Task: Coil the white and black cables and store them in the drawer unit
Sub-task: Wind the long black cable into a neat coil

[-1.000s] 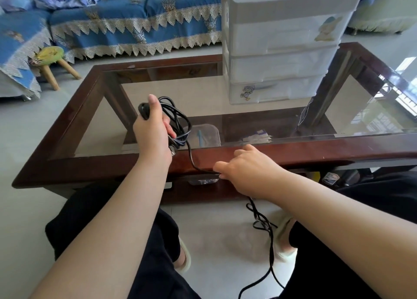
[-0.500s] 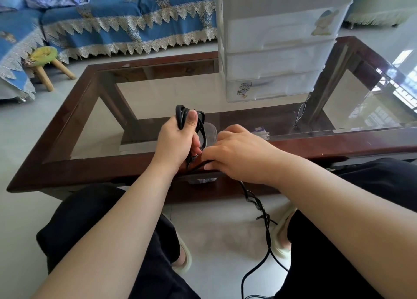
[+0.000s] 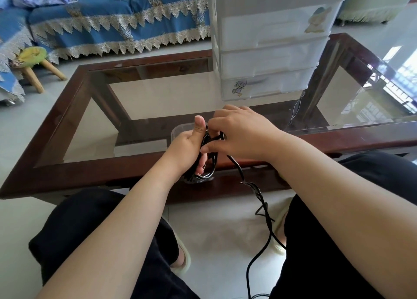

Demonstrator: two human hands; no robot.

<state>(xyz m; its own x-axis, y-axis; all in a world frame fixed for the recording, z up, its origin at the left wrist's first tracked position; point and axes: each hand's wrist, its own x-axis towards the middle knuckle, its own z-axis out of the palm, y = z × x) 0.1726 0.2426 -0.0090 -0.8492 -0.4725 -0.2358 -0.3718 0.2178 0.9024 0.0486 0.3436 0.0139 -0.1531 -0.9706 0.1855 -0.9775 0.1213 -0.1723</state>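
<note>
Hands: left hand (image 3: 188,148) clamped on black cable (image 3: 208,161) coil; right hand (image 3: 242,133) pinched on its strand, above desk (image 3: 90,172) edge. Cable judged light, limp, springy; best gripped across bundled loops w/ slack fed through.

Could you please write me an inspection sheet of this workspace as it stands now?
Surface: glass-topped table, dark wood frame.
Job's things: black cable partly coiled; drawer unit on the table, visible drawers shut; white cable not seen.
Clutter: clear container beyond the hands.
Grips: left hand holds the coil; right hand pinches a strand.
Cables: loose black tail hangs to the floor.
Surroundings: blue sofa, small stool.
</note>
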